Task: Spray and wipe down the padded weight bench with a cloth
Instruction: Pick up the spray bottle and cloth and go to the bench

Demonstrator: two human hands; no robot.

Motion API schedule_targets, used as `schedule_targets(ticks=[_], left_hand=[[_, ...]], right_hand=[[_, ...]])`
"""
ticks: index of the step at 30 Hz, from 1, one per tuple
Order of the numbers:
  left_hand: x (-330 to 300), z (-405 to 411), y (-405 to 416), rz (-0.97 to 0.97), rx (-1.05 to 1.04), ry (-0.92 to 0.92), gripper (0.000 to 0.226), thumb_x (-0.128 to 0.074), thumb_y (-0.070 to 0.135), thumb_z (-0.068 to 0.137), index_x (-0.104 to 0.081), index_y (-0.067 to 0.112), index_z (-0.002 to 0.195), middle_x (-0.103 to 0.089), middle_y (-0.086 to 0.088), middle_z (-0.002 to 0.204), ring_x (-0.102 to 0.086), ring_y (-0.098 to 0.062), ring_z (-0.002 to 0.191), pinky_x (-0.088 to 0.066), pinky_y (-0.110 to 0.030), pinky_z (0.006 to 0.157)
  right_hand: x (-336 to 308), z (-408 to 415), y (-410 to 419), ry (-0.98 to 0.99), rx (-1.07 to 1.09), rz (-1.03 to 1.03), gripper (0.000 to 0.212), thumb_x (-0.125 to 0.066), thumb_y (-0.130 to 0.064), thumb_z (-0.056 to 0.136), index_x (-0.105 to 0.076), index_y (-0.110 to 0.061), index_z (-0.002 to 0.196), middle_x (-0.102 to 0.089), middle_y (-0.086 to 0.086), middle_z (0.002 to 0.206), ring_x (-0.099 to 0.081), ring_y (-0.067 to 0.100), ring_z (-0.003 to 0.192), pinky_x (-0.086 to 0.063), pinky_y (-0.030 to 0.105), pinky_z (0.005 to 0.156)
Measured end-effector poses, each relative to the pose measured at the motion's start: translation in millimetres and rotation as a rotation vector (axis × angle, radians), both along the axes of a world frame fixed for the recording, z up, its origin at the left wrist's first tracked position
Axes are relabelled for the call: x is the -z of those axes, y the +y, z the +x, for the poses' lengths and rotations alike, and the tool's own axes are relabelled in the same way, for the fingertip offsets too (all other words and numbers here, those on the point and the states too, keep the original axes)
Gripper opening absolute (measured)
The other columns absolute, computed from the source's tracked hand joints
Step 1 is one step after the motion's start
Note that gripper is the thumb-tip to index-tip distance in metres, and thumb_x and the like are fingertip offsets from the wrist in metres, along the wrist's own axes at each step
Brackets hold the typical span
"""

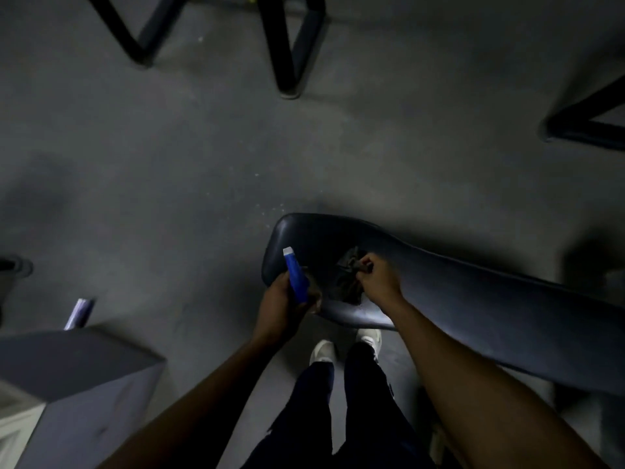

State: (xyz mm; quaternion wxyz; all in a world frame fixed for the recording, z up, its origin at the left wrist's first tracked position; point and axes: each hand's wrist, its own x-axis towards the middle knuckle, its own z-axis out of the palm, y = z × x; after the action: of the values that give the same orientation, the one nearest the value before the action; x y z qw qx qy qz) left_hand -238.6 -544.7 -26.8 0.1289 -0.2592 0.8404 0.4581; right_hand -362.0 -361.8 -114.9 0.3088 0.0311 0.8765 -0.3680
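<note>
Dark blue padding covers the weight bench point(473, 299), which fills the lower right of the view. Its long axis runs from approx. 10 o'clock, where the rounded end sits, down toward 4 o'clock at the right edge. The surface shines a bit near its lower rim.

Left hand point(287, 302) is at the bench's rounded end, fingers wrapped round a blue spray bottle point(296, 277). The bottle's long axis is nearly upright in the view, pale tip pointing to approx. 11 o'clock, over the pad's left edge. Trigger and nozzle detail too dim to make out.

Right hand point(375, 275) is on the pad just right of the bottle, fingers bunched tight on a dark cloth point(346, 280). The cloth lies crumpled on the padding, spreading from the knuckles toward 7 o'clock. Both forearms come in from the bottom edge, bare.

Below the hands, two legs in dark trousers & a pair of white shoes point(323, 352) stand on the grey floor point(169, 147), toes close to the bench's lower rim. Black metal frame legs point(284, 55) stand at 12 o'clock, well apart from the bench; another dark frame is at approx. 2 o'clock. A grey box-like block point(74, 367) sits at 8 o'clock, w/ a pale purple roll point(79, 313) just beyond it.
</note>
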Motion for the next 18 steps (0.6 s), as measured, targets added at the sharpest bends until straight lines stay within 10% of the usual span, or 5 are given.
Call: schedule_targets(ticks=[4, 9, 18], left_hand=[[18, -1, -13, 0.043, -0.016, -0.013, 0.009, -0.071, 0.017, 0.089, -0.065, 0.01, 0.091, -0.07, -0.005, 0.093, -0.068, -0.025, 0.085, -0.054, -0.049, 0.081], [9, -5, -10, -0.003, -0.146, -0.007, 0.022, -0.068, -0.005, 0.09, -0.058, 0.014, 0.083, -0.068, 0.024, 0.08, -0.063, 0.007, 0.075, -0.049, -0.009, 0.07], [-8, -17, -7, 0.046, -0.105, -0.036, 0.026, -0.069, 0.005, 0.093, -0.057, 0.026, 0.083, -0.063, 0.001, 0.078, -0.065, 0.002, 0.073, -0.05, -0.013, 0.067]], right_hand=[[35, -14, -31, -0.055, -0.078, 0.009, 0.009, -0.066, -0.008, 0.093, -0.063, -0.016, 0.093, -0.069, 0.009, 0.093, -0.068, 0.031, 0.088, -0.054, 0.039, 0.072], [67, -16, -48, -0.161, -0.103, 0.023, 0.016, -0.066, -0.008, 0.094, -0.069, -0.01, 0.109, -0.072, 0.014, 0.113, -0.068, 0.03, 0.1, -0.052, 0.034, 0.076], [35, 0, -31, -0.209, -0.071, -0.097, 0.024, -0.069, -0.006, 0.094, -0.065, -0.012, 0.117, -0.07, 0.004, 0.103, -0.07, 0.026, 0.104, -0.045, 0.013, 0.064]])
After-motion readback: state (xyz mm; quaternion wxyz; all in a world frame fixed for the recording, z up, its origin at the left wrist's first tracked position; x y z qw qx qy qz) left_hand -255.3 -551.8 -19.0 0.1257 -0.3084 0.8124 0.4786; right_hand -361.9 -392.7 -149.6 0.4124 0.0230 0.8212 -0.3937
